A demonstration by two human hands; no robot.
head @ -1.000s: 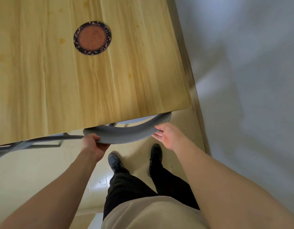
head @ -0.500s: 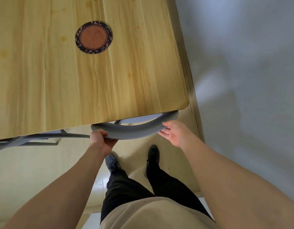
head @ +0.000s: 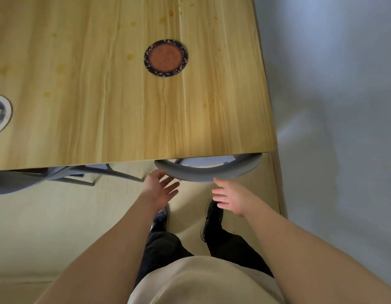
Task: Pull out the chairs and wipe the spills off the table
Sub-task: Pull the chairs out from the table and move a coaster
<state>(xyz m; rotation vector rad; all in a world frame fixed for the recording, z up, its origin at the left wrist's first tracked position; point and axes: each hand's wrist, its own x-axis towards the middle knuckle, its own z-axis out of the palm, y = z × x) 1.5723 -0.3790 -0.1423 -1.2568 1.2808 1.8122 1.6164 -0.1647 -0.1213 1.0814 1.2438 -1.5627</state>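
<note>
the chair-pulling step is in hand: the grey chair sits mostly tucked under the near edge of the bench, only its curved backrest showing past the edge, and both hands hang just in front of it, the left hand with fingers spread and thumb close to the backrest's left end, the right hand with fingers loosely straight just below its middle, neither gripping anything. the next move calls for closing both on the backrest and drawing it toward the feet, and a second chair waits at the left, while yellowish spills dot the bench around a round coaster, unwiped.
</note>
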